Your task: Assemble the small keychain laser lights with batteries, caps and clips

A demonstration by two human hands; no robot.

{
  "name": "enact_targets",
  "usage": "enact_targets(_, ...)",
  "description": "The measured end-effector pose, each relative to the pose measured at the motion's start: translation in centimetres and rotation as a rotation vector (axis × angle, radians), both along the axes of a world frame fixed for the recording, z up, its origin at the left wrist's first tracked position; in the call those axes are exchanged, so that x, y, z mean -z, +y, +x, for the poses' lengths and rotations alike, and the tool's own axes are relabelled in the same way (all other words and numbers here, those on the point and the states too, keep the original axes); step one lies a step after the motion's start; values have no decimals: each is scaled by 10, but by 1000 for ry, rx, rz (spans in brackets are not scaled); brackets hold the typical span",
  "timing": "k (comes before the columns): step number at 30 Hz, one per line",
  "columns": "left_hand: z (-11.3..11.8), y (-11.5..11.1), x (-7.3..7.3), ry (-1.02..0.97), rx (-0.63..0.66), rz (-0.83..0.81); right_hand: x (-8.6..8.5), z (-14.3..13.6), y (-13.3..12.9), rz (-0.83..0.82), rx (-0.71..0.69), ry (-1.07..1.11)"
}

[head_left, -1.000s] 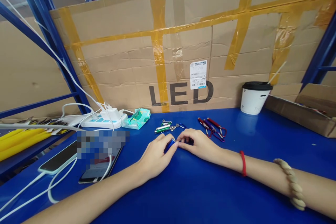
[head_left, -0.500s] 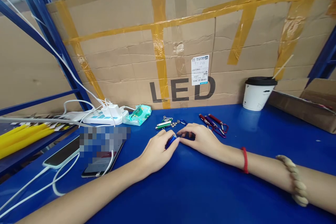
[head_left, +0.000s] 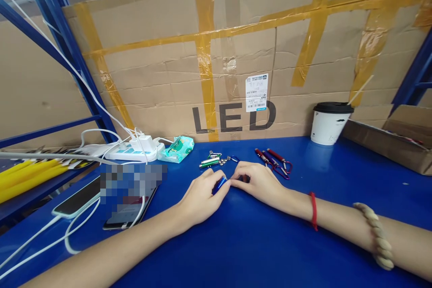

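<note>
My left hand (head_left: 202, 193) is closed around a small blue metal tube (head_left: 220, 185), perhaps the body of a mini flashlight. My right hand (head_left: 258, 182) meets it from the other side, thumb and forefinger pinched at the tube's end; whatever is between those fingertips is too small to make out. Just beyond the hands lie a green metal tube (head_left: 209, 162), several small round silver pieces (head_left: 223, 161) and a blue carabiner clip (head_left: 233, 158). Farther right rest red and purple pen-shaped keychain lights (head_left: 275, 157) with carabiner clips.
A lidded paper cup (head_left: 330, 125) with a straw stands back right, beside an open cardboard box (head_left: 388, 144). Two phones (head_left: 79, 195) with white cables, a power strip (head_left: 135, 149) and a teal tissue pack (head_left: 177, 149) are on the left. A large cardboard sheet (head_left: 162, 85) backs the blue table.
The fingers of my right hand have drawn together into a tighter pinch at the tube's end. My left hand keeps its hold on the blue tube; the view has shifted slightly.
</note>
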State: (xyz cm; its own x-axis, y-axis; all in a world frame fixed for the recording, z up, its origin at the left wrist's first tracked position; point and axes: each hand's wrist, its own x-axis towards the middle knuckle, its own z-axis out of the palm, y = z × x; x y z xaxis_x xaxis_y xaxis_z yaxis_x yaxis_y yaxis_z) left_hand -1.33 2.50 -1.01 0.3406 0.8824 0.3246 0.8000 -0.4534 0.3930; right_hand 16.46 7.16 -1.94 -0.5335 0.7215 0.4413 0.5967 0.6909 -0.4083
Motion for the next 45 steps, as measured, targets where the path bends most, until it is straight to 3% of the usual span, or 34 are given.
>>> enact_targets(16, -1, 2, 1, -30, -7, 5, 1, 1, 0, 68, -67, -18)
enact_targets(22, -2, 3, 1, -89, -21, 17, -3, -3, -8, 165, 16, 249)
enact_targets(29, 0, 2, -1, -46, 51, 11, 1, 0, -8, 270, -157, 304)
enact_targets(37, -2, 6, 2, -65, -4, 1, 2, 0, -7, 254, -158, 300)
enact_targets(45, -4, 7, 4, -70, 34, 45, 2, 0, -3, 244, -229, 337)
